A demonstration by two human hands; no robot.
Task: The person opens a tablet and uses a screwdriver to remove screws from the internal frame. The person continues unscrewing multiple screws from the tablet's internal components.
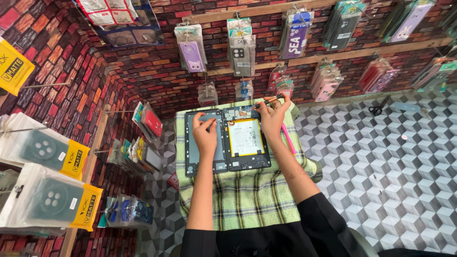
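A tablet (246, 139), opened with its battery and boards exposed, is laid on a green checked cloth (247, 195) at the middle of the surface (381, 157), which is covered in a grey cube pattern. At the far left, packaged phone cases (45, 152) in clear bags with yellow labels are hung on pegs against a brick-patterned wall (71, 85). More small packs (143, 152) are hung nearer the cloth.

Just left of the tablet, touching its edge, the grey back cover (204, 164) is laid flat on the cloth, inner side up. The left hand (205, 133) is rested on this cover near its top, fingers curled down and pressed against the panel; nothing is seen to be gripped in it.

The tablet is placed to the right of the cover, with a pale rectangular battery (245, 137) at its centre and a dark circuit strip along its top edge. The right hand (271, 116) is held over the tablet's upper right corner, closed around a thin dark tool (269, 101), whose tip is pointed left at the circuit strip. Whether the tip touches the board cannot be told.

A pink strip (288, 139) is seen on the cloth just beside the right forearm. Further right, black scissors (378, 108) are laid on the surface, well apart from the cloth. Above, rows of cases (243, 52) are hung on wooden rails.
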